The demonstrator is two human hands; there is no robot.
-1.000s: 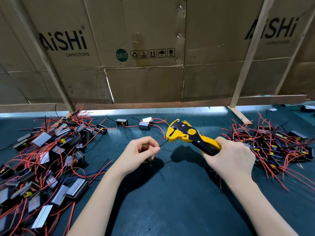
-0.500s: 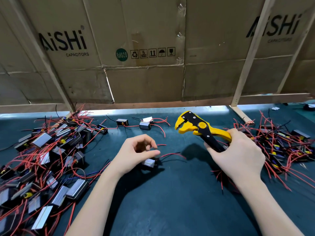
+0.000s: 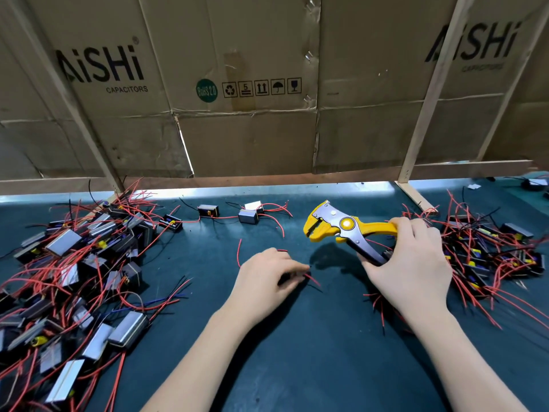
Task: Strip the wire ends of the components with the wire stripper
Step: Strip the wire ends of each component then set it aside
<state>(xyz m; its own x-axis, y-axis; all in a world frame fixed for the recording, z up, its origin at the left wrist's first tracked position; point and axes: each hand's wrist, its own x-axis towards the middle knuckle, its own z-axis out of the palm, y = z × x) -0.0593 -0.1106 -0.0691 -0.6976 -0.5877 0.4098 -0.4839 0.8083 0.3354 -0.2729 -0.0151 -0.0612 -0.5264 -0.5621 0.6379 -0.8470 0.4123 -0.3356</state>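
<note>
On the dark green table top (image 3: 297,352), seen from the head camera, the right hand (image 3: 413,272) grips the handles of the yellow wire stripper (image 3: 344,226), fingers curled over the upper yellow handle and the thumb against the lower dark one. The stripper is lifted off the table, its head pointing left and its jaws standing slightly apart with nothing between them; its shadow falls on the surface just below.

Left of it, the left hand (image 3: 267,278) lies palm down on the table, fingers bent over a small component that is almost wholly hidden beneath them. Red wires (image 3: 239,252) stick out from under this hand on its far side and near the fingertips. The fingers are blurred, so I cannot tell whether they pinch the part or only rest on it.

A large heap of components (image 3: 77,278) with red and black leads covers the left side of the table. A second heap (image 3: 487,257) lies at the right, just beyond the right hand. Between them, near the far edge, three loose components (image 3: 248,216) sit in a row with their wires trailing.

Behind the table stands a wall of cardboard boxes (image 3: 237,114) printed "AiSHi CAPACITORS", braced by pale wooden strips (image 3: 430,93).
</note>
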